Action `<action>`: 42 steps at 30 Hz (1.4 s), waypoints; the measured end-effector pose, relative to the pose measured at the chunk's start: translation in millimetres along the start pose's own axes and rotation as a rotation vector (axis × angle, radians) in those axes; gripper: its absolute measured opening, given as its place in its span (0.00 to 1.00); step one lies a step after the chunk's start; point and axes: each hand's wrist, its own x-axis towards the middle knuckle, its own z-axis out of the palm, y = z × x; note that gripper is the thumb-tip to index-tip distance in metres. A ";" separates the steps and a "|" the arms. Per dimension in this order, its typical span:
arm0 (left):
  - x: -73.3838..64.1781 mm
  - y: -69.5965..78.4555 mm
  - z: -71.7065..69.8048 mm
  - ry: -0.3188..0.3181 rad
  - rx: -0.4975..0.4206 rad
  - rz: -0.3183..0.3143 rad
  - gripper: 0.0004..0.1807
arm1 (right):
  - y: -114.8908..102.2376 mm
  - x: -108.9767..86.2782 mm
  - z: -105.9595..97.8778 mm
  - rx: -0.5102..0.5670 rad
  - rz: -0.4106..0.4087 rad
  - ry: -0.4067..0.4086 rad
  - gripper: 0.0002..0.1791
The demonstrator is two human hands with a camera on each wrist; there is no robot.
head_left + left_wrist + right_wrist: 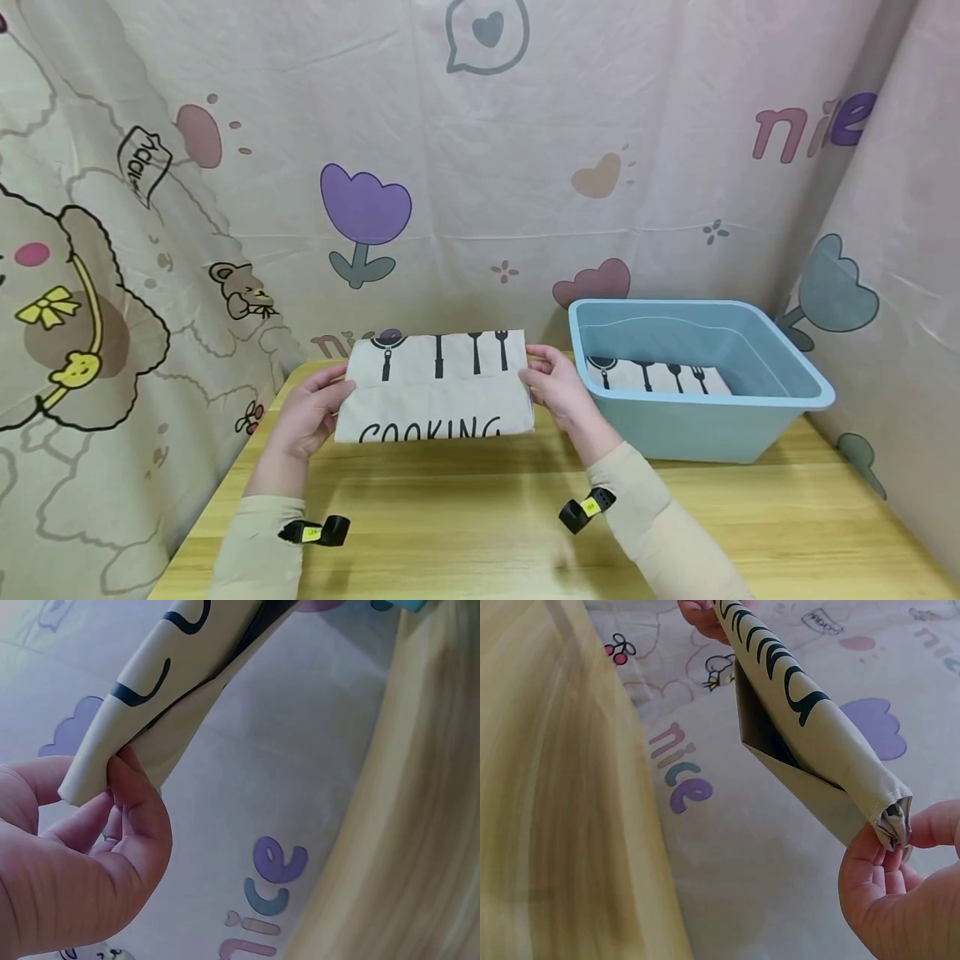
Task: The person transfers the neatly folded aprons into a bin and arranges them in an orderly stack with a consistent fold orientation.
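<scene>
A folded white cloth [435, 404] printed with dark kitchen utensils and the word COOKING is held up above the table. My left hand [303, 412] pinches its left edge, thumb on the near face. At the opposite edge, my right hand [561, 392] pinches it the same way. In the left wrist view the cloth [142, 697] shows its folded layers between curled fingers and thumb. The right wrist view shows the cloth's lower fold [832, 735] hanging partly apart, with bunched layers at the gripped end. Another cloth [637, 379] with similar utensil prints lies inside the light blue bin [690, 429].
The bin stands at the right rear of the wooden table [450, 533], just beyond my right hand. A printed curtain [480, 167] hangs behind the table and on both sides. Black bands [311, 532] sit on both wrists, over beige sleeves [258, 550].
</scene>
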 end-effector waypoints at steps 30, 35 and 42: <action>-8.0 36.7 65.9 -0.095 0.082 0.058 0.19 | -67.6 -29.3 -61.2 -0.110 -0.096 -0.051 0.28; -3.6 32.2 86.9 -0.102 0.101 0.026 0.27 | -71.3 -34.7 -81.0 -0.115 -0.098 -0.036 0.27; 5.0 21.1 118.8 -0.140 0.075 0.020 0.26 | -76.3 -41.3 -110.6 -0.184 -0.110 -0.003 0.29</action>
